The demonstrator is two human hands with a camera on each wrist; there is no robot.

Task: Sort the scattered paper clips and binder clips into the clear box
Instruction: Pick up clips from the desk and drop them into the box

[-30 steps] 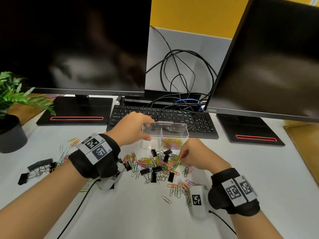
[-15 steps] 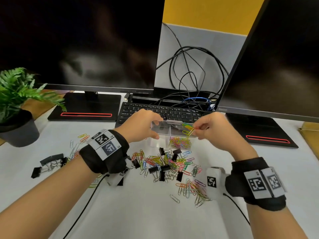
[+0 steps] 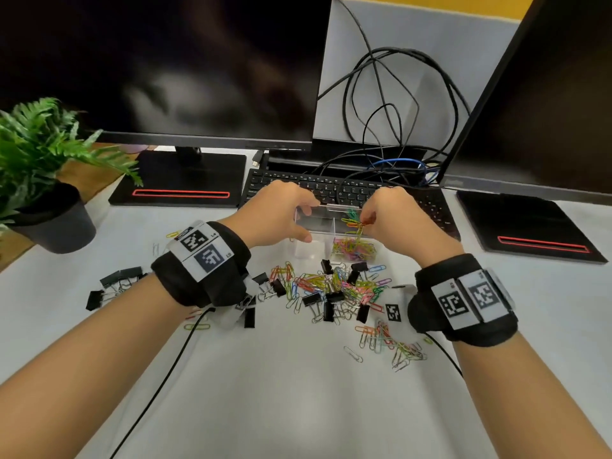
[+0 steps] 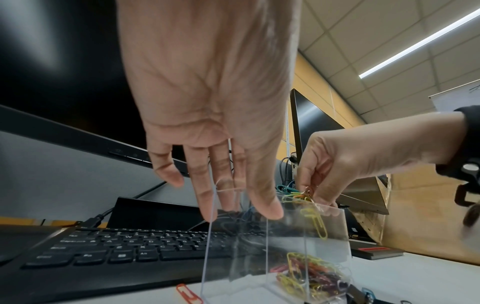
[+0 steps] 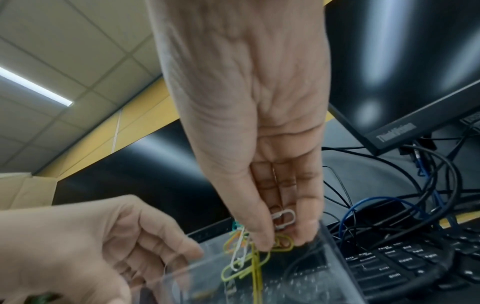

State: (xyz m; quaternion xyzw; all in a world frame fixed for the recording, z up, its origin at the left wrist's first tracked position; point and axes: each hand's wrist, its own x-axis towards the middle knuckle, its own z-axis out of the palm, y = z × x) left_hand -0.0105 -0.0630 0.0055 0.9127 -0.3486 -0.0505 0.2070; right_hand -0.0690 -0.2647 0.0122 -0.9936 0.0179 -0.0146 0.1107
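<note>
A clear box (image 3: 318,241) with a middle divider stands in front of the keyboard; its right compartment holds coloured paper clips (image 3: 353,251). My left hand (image 3: 281,217) grips the box's left end at the rim, thumb on the near wall (image 4: 265,207). My right hand (image 3: 390,217) pinches a bunch of paper clips (image 3: 354,223) over the right compartment; they dangle from thumb and fingertips (image 5: 257,242). A heap of loose paper clips and black binder clips (image 3: 331,293) lies on the white table before the box.
A black keyboard (image 3: 331,187) and tangled cables (image 3: 387,127) sit right behind the box, between two monitors on stands (image 3: 178,180). A potted plant (image 3: 43,180) stands far left, with more binder clips (image 3: 112,286) near it. More paper clips (image 3: 390,342) lie by my right wrist.
My right hand rose from the heap with a bunch of paper clips and now holds them over the box's right compartment. The left hand stayed on the box.
</note>
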